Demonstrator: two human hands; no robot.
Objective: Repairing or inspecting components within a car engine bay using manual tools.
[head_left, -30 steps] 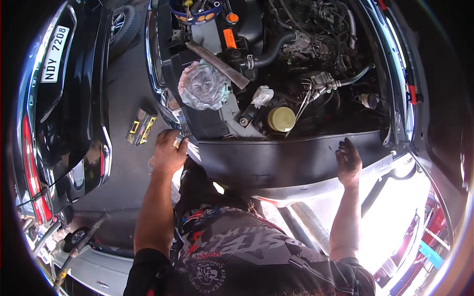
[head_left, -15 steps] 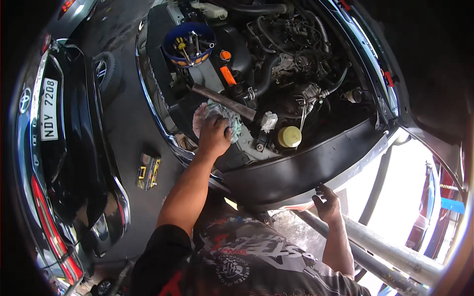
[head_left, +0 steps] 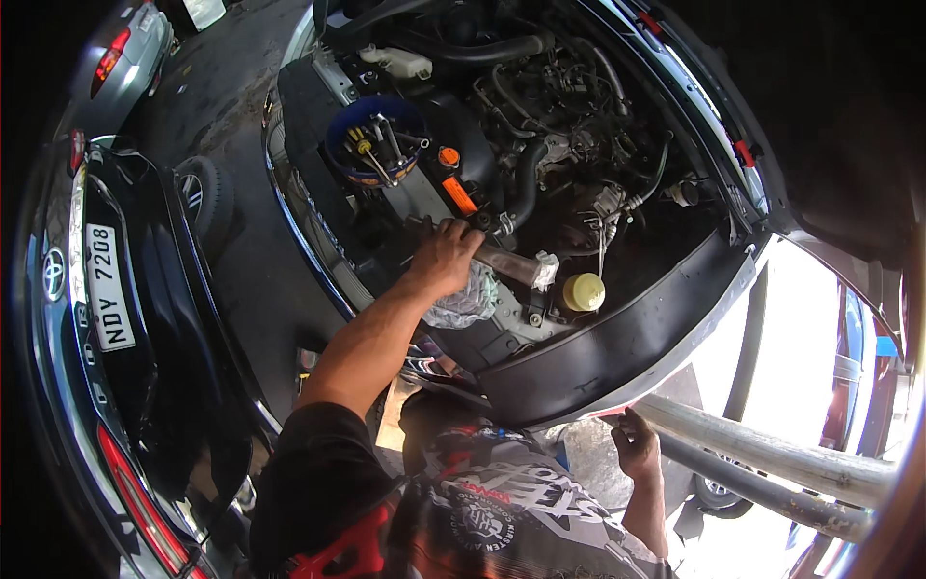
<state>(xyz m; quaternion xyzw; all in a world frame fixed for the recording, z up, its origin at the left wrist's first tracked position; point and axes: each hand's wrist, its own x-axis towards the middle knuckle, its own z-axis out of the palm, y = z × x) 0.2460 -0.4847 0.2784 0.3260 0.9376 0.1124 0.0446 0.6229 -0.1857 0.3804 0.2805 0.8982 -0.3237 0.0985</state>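
Note:
My left hand (head_left: 446, 257) is closed over a dull grey-brown metal pipe (head_left: 511, 264) that lies across the front of the engine bay. Just below that hand a crumpled pale rag (head_left: 465, 301) rests on the front panel. At the pipe's right end sits a small silvery wrapped piece (head_left: 547, 271), with a yellow round cap (head_left: 584, 291) to its right. My right hand (head_left: 638, 446) hangs low beside the dark fender cover (head_left: 598, 338), fingers loosely bent and apart, with nothing seen in it.
A blue bowl (head_left: 340, 130) of tools stands on the front of the engine bay. An orange cap (head_left: 449, 156) and hoses lie behind the pipe. A dark parked car (head_left: 183, 386) is at left. Thick metal bars (head_left: 772, 454) run at lower right.
My left hand has left the rag and moved up and right onto the pipe. The right hand has dropped lower. The view has shifted, so the bowl and engine appear lower.

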